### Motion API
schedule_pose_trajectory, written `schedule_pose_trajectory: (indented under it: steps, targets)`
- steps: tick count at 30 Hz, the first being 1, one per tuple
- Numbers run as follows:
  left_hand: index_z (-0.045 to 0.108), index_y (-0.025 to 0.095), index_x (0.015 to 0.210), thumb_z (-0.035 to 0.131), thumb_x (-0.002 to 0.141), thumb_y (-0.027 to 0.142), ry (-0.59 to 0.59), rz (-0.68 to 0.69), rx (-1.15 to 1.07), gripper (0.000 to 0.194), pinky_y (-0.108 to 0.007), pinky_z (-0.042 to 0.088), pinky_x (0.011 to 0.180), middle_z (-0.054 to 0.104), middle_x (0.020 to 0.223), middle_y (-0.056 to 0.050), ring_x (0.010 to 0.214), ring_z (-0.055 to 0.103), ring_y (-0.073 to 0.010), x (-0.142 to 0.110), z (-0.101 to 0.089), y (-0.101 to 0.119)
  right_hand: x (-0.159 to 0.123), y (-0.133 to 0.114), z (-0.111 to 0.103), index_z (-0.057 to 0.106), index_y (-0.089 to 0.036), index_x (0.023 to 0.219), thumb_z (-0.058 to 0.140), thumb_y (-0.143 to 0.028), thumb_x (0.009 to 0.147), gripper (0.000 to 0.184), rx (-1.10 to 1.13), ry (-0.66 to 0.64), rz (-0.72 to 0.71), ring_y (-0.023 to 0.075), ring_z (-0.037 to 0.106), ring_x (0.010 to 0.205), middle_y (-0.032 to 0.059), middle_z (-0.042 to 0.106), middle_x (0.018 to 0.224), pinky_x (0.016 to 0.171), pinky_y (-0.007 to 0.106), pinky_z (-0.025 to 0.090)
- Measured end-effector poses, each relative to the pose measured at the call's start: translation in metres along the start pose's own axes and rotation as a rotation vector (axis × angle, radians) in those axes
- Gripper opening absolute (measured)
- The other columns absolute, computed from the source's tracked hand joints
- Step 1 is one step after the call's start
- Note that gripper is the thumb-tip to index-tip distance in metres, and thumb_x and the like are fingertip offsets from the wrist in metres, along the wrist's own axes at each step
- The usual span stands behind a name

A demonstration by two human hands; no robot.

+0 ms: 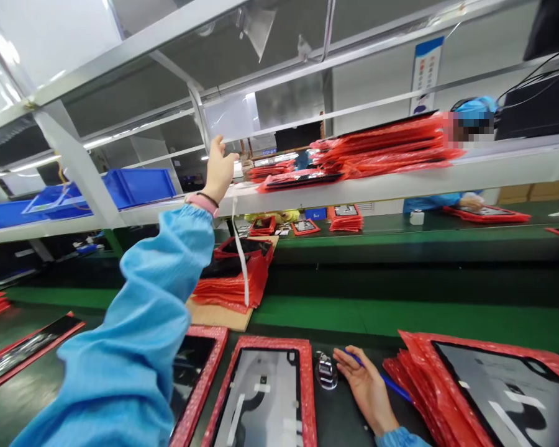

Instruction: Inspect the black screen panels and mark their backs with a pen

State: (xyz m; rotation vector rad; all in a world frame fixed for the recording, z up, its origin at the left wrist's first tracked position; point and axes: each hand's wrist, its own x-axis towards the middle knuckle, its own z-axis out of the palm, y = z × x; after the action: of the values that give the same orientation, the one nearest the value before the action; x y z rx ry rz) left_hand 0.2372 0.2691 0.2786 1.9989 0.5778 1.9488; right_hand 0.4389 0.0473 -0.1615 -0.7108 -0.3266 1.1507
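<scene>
A worker's left hand (220, 171) is raised at the shelf (517, 169), fingers loosely spread with nothing visible between them, while a white strip (243, 267) hangs from the shelf edge just below the wrist. Low over the dark desk (338, 425), the right hand (366, 388) is half-curled, with a blue pen (398, 388) apparently lodged loosely between its fingers, perhaps to keep it handy. A grey panel (265, 406) in red wrap lies face up to the left of that hand, a small shiny gadget (326, 370) between them. Beside it lies a black panel (193, 366), partly hidden by the blue sleeve (135, 335). To the right, a red-wrapped stack (498, 379) stands close at hand, the wrap probably guarding the panels' faces from scratches. More wrapped panels (391, 149) are piled on the shelf, likely to spare desk space, near blue bins (140, 184). Beyond, a co-worker's hand (471, 201) is at another wrapped panel (489, 215).
</scene>
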Motion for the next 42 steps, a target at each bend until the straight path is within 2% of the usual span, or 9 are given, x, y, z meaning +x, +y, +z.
schedule_pose_trajectory:
  steps: [2,4,8,10,13,23,32,37,42]
  targets:
    - [0.050,0.021,0.110,0.053,0.072,0.004,-0.035,0.034,-0.053,0.042,-0.036,0.047,0.089,0.059,0.109,-0.007,0.105,0.058,-0.0210,-0.055,-0.033,0.012,-0.005,-0.007,0.007,0.066,-0.019,0.070,0.080,-0.056,0.055,0.042,-0.040,0.006,0.001,0.0245,0.071,0.069,0.0087,0.075,0.067,0.069,0.035,0.051]
    - [0.051,0.022,0.103,0.053,0.074,0.011,-0.216,-0.052,-0.103,0.031,-0.030,0.051,0.069,0.061,0.086,-0.001,0.080,0.062,-0.0175,-0.126,-0.063,0.022,-0.016,-0.014,0.018,0.066,-0.020,0.075,0.076,-0.061,0.058,0.045,-0.076,-0.019,0.005,0.0216,0.069,0.063,0.0056,0.073,0.060,0.063,0.031,0.050]
    - [0.056,0.019,0.082,0.057,0.074,0.016,-0.698,-0.820,0.032,0.008,-0.022,0.042,0.051,0.057,0.065,0.004,0.053,0.053,-0.0093,-0.271,-0.113,0.017,-0.057,-0.024,0.056,0.059,-0.026,0.108,0.057,-0.072,0.071,0.059,-0.160,-0.156,0.062,0.0189,0.061,0.049,0.0036,0.071,0.067,0.048,0.029,0.044]
    - [0.057,0.017,0.074,0.058,0.071,0.016,-0.750,-0.983,0.045,0.003,-0.022,0.039,0.046,0.055,0.059,0.004,0.048,0.052,-0.0095,-0.324,-0.131,0.003,-0.084,-0.021,0.076,0.061,-0.025,0.093,0.055,-0.070,0.074,0.050,-0.224,-0.243,0.099,0.0164,0.055,0.047,0.0014,0.065,0.061,0.043,0.026,0.039]
    - [0.055,0.017,0.072,0.064,0.067,0.019,-0.754,-1.184,0.006,0.010,-0.024,0.043,0.046,0.055,0.057,0.004,0.043,0.053,-0.0106,-0.367,-0.149,-0.018,-0.117,-0.004,0.098,0.059,-0.021,0.082,0.060,-0.054,0.081,0.033,-0.555,-0.393,0.091,0.0132,0.053,0.055,0.0017,0.064,0.067,0.049,0.024,0.039]
    - [0.063,0.011,0.078,0.074,0.059,0.014,-0.635,-1.605,-0.326,0.022,-0.035,0.048,0.082,0.067,0.076,-0.007,0.072,0.064,-0.0160,-0.354,-0.162,-0.006,-0.143,0.046,0.108,0.026,-0.023,0.050,0.052,-0.035,0.077,0.039,-1.324,-0.327,-0.246,0.0107,0.031,0.046,-0.0057,0.030,0.047,0.049,0.027,0.024]
    - [0.067,0.013,0.077,0.067,0.063,0.018,-0.485,-1.712,-0.390,0.015,-0.030,0.046,0.075,0.066,0.073,-0.004,0.072,0.060,-0.0141,-0.351,-0.158,-0.006,-0.145,0.048,0.113,0.025,-0.023,0.049,0.054,-0.030,0.070,0.036,-1.318,-0.305,-0.219,0.0103,0.029,0.045,-0.0061,0.026,0.046,0.049,0.028,0.021]
    - [0.065,0.012,0.066,0.068,0.058,0.015,-0.488,-1.642,-0.376,0.009,-0.023,0.042,0.062,0.063,0.062,-0.001,0.058,0.055,-0.0100,-0.356,-0.142,-0.006,-0.144,0.045,0.114,0.026,-0.025,0.049,0.056,-0.039,0.072,0.041,-1.144,-0.245,-0.125,0.0117,0.036,0.045,-0.0041,0.034,0.045,0.048,0.027,0.027]
    - [0.066,0.016,0.079,0.064,0.048,0.006,-0.549,-1.552,-0.553,0.032,-0.030,0.048,0.066,0.069,0.071,-0.002,0.063,0.062,-0.0168,-0.364,-0.116,0.015,-0.140,0.042,0.110,0.033,-0.024,0.057,0.052,-0.057,0.080,0.045,-0.874,-0.260,-0.001,0.0093,0.029,0.041,-0.0084,0.029,0.043,0.044,0.025,0.027]
